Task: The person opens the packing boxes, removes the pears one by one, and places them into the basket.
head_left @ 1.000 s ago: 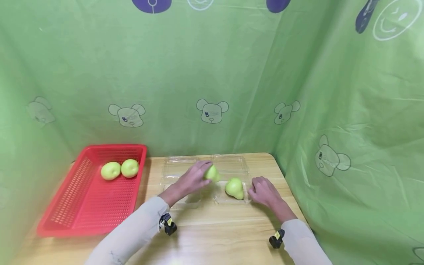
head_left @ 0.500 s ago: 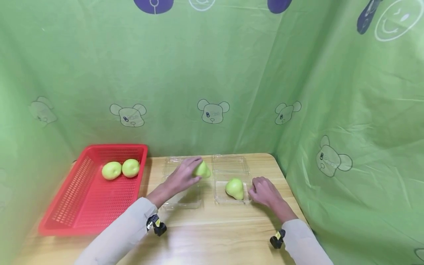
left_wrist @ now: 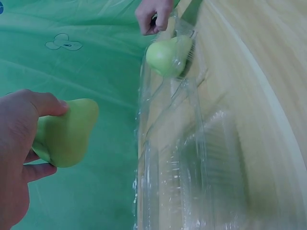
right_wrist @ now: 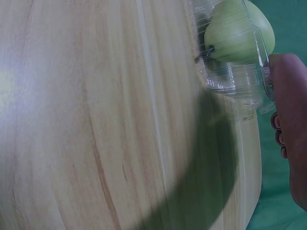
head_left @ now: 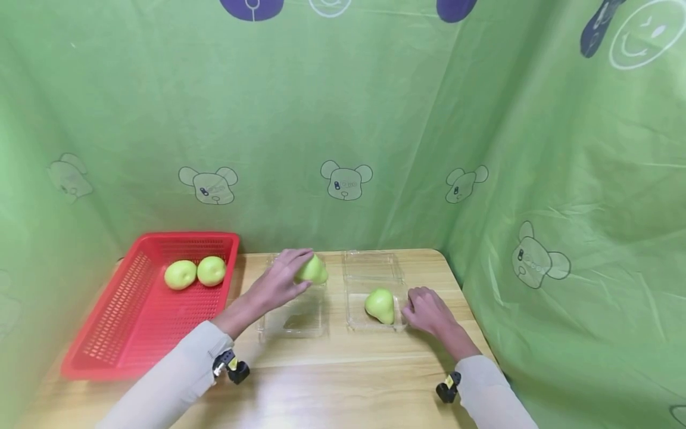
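My left hand grips a green pear above the left clear plastic clamshell. In the left wrist view this pear is between thumb and fingers, clear of the plastic. Another pear lies in the base of the right clear clamshell, whose lid is folded back. At that box's right side my right hand has curled fingers and holds its edge; the exact pinch is partly hidden. The right wrist view shows the hand against the rim beside the pear.
A red plastic basket stands on the left with two green fruits at its far end. Both boxes are on a wooden table. A green curtain encloses the back and sides.
My left hand has moved left with its pear, from beside the right clamshell to above the left one. The right hand and the other pear have stayed in place.
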Demonstrator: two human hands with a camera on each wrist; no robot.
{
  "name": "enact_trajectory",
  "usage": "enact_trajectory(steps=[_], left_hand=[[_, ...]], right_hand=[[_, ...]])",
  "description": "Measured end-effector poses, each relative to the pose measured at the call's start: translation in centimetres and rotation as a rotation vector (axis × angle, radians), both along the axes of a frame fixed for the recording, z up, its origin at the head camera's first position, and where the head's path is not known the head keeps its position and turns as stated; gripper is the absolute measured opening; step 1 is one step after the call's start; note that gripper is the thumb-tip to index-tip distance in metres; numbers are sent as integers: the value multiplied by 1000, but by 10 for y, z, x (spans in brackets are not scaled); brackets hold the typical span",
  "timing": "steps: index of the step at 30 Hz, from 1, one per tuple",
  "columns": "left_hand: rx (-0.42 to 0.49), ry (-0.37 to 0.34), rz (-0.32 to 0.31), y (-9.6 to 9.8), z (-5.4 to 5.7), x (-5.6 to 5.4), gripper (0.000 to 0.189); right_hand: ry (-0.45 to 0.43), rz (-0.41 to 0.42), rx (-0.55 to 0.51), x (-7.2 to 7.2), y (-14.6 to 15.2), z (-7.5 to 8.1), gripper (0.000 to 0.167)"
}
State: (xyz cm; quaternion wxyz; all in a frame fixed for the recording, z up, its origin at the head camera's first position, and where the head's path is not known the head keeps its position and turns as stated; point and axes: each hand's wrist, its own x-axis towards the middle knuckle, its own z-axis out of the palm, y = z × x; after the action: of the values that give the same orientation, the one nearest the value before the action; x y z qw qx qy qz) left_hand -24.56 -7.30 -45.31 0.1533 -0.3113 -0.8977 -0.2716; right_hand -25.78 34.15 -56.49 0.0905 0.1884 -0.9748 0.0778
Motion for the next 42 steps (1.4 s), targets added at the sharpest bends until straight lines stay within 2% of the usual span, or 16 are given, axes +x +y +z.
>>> enact_trajectory(steps=[7,23,28,36,42], left_hand=[[-22,12,-13,-15,3,1,68],[-13,86,26,-55,9,2,67],[-1,60,48,-71,11,3,67],[-1,-30,140,-98,12,5,68],[-6,15,167,-115,10,9,67]], right_hand=[[-44,-40,4,0,1,0,18],[-48,-23,0,-2,-1,-3,18],[-44,-23,-4,-3,-3,-1,19],[-38,-19,-7,-3,-4,-1,19],[-44,-31,-11,-3,-2,-3,18]])
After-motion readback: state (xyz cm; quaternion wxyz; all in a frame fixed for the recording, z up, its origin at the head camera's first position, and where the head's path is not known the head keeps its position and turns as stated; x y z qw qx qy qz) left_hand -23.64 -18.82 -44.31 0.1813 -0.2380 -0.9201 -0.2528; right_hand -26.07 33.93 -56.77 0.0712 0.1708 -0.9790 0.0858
